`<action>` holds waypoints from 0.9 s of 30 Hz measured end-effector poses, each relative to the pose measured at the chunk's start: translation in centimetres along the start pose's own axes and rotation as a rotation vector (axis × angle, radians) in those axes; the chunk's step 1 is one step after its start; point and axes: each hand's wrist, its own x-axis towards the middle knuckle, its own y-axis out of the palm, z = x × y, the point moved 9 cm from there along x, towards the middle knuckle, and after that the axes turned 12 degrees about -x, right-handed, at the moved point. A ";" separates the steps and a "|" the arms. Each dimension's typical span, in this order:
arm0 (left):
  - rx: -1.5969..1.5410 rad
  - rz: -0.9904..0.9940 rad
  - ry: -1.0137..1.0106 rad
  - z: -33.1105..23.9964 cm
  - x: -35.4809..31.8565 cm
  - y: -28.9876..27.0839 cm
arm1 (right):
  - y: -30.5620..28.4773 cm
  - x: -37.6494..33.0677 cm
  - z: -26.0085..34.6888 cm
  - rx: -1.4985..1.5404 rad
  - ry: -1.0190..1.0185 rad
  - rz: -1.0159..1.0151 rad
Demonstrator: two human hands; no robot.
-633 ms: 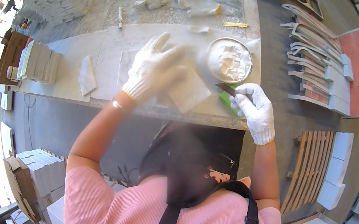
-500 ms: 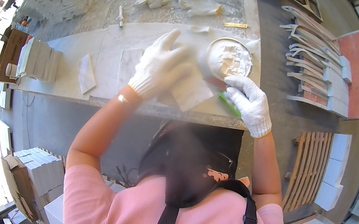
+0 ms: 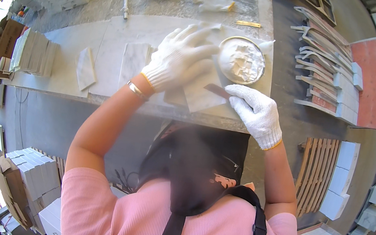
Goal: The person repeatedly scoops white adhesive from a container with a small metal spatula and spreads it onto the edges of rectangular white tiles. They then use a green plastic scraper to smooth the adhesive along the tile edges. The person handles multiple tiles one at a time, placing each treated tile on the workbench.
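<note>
1. Overall, a long worktop [image 3: 104,9] carries everything within reach, its far part mottled and dusty.
2. Near its left end stands a stack of stone tiles [image 3: 35,54], probably heavy as a block and best lifted a few at a time.
3. A pale tile [image 3: 204,97] lies at the near edge, partly hidden under the left arm; it looks stiff, smooth and brittle at its corners, so opposite edges seem the safest hold.
4. The gloved left hand [image 3: 178,60] is above the tile, fingers spread and blurred, with no object visible in its grasp; whether it touches the surface I cannot tell.
5. The gloved right hand [image 3: 255,112], just right of the tile, is closed around a scraper.
6. Beyond that hand sits a round tin [image 3: 263,70] of white paste [image 3: 242,60], likely soft and sticky; the tin is best steadied by its outer wall.
7. Smallest is the flat, dark scraper [image 3: 216,91], pointing left over the tile's right side, probably light and thin, suited to a pinch at its rear end.
</note>
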 end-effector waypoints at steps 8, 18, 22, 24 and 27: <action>-0.003 -0.008 -0.001 0.0 0.0 0.1 | -0.6 -1.2 1.2 -0.139 -0.040 -0.039; 0.022 -0.002 -0.026 -0.1 0.1 0.1 | 0.1 -1.2 1.3 -0.084 -0.032 -0.074; 0.031 0.007 -0.047 -0.2 0.0 0.3 | 0.3 -1.3 1.6 -0.073 -0.058 -0.097; 0.039 0.009 -0.049 -0.1 0.1 0.3 | 0.5 -1.4 1.5 -0.057 -0.048 -0.090; 0.043 0.009 -0.047 -0.1 0.1 0.4 | 0.4 -1.1 1.5 -0.029 -0.094 -0.087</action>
